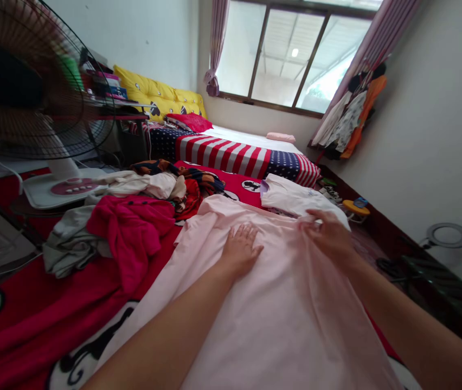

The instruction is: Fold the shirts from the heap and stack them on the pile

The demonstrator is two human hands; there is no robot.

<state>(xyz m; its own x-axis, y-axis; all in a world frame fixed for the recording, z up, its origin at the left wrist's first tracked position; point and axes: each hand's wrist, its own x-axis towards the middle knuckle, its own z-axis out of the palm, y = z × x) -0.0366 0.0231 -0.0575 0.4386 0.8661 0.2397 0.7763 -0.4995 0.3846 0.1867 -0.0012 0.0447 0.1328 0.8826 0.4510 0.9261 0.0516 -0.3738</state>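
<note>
A pale pink cloth [280,319] lies spread in front of me over a red blanket. My left hand [239,249] rests flat on it, fingers stretched out and pressing down. My right hand [328,234] is further right, its fingers pinched on a fold of the pink cloth near its far edge. Just beyond my right hand lies a folded white garment [292,197].
A pile of clothes sits to the left: a magenta garment [131,233], grey and cream pieces [68,244], dark patterned cloth [190,179]. A standing fan [31,92] is at far left. Beyond lies a striped flag bedcover [235,154]. Clothes hang on the right wall [348,119].
</note>
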